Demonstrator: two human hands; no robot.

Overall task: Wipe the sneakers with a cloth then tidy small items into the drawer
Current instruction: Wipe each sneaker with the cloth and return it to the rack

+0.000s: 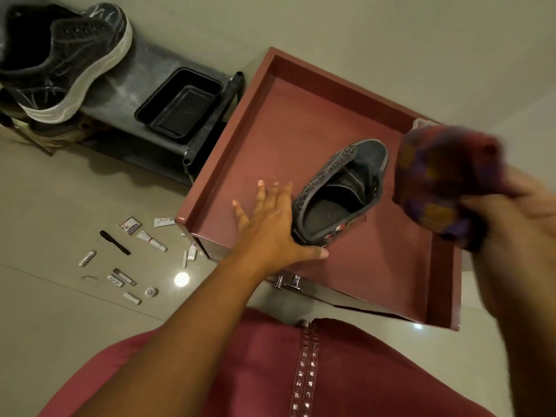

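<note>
Wiping is judged to be the step in hand, with tidying not yet begun. Dark sneaker [340,191] is being kept upright on the floor of the red-brown drawer [228,152], toe toward 1 o'clock. Its heel is being steadied by the left hand [270,224], fingers spread nearly straight on the drawer floor at the shoe's 9 o'clock, thumb being laid across below the heel. A checked cloth [445,182], blurred, is being gripped in the right hand [511,212] at the shoe's 3 o'clock, fingers curled round it, clear of the shoe. Small items [126,254] are being left scattered on the tiles at 8 o'clock of the drawer. A second sneaker [60,55] is being stored on the rack [126,94] at 10 o'clock beside a black tray [180,103]. Next, the cloth is judged to need bringing onto the upper while the heel is braced.
</note>
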